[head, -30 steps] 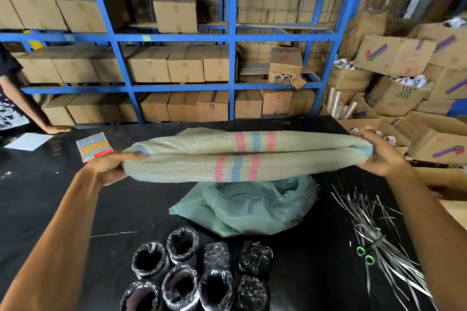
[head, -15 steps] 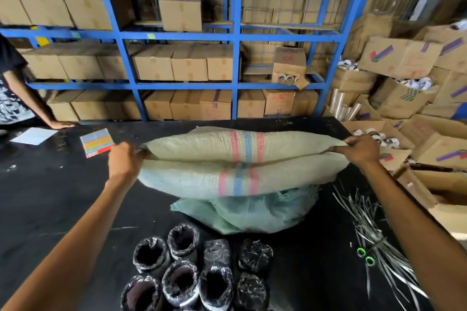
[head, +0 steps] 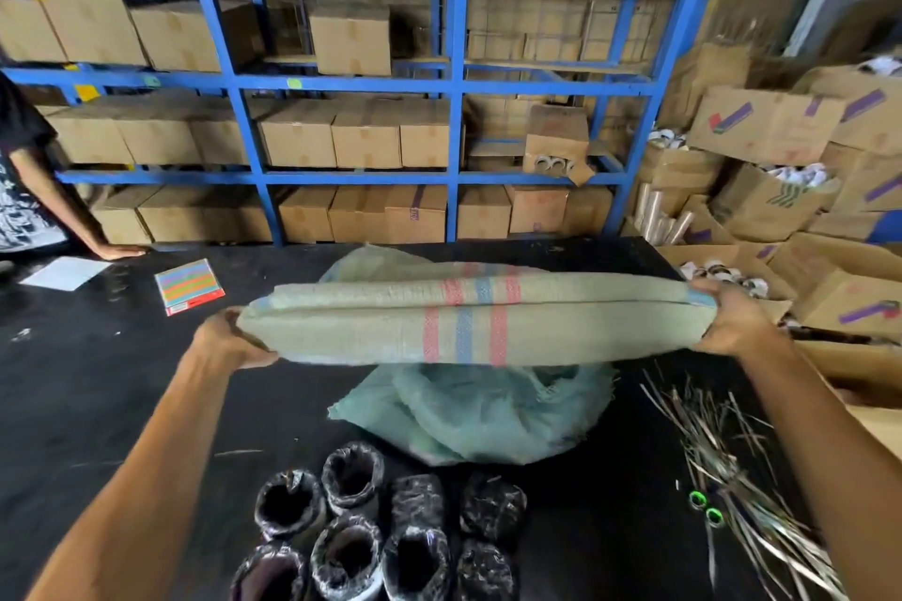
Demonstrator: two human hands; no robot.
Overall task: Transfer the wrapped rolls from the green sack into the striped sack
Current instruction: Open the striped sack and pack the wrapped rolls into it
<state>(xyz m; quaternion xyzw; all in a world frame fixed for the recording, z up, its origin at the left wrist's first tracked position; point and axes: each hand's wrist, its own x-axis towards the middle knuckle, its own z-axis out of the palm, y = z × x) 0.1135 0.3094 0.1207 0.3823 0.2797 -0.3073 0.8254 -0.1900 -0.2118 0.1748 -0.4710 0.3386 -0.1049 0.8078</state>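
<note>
The striped sack (head: 468,317) is held stretched out above the black table (head: 97,381), flat and nearly level, with its red and blue stripes running across the middle. Its left end is gripped by the left hand (head: 229,342), whose fingers are curled under the edge of the cloth, and its right end is gripped by the right hand (head: 732,322), which is closed over the corner in the same way. The mouth of the sack is pulled tight between the two hands, so that the two edges lie together. Under it, the green sack (head: 478,415) is lying crumpled on the table; whether anything is inside it cannot be told. The wrapped rolls (head: 380,537), covered in shiny black film, are standing in a close group on the table just in front of the green sack, between the two forearms and outside both sacks. To the right of them a bundle of thin strips (head: 732,454) is spread out, and scissors with green handles (head: 705,508) are lying among the strips. On the far left part of the table a colourful booklet (head: 190,286) and a white sheet (head: 66,272) are seen, and the hand of another person (head: 119,252) is resting near them. Behind the table a blue rack (head: 456,112) is filled with cardboard boxes (head: 351,39).
</note>
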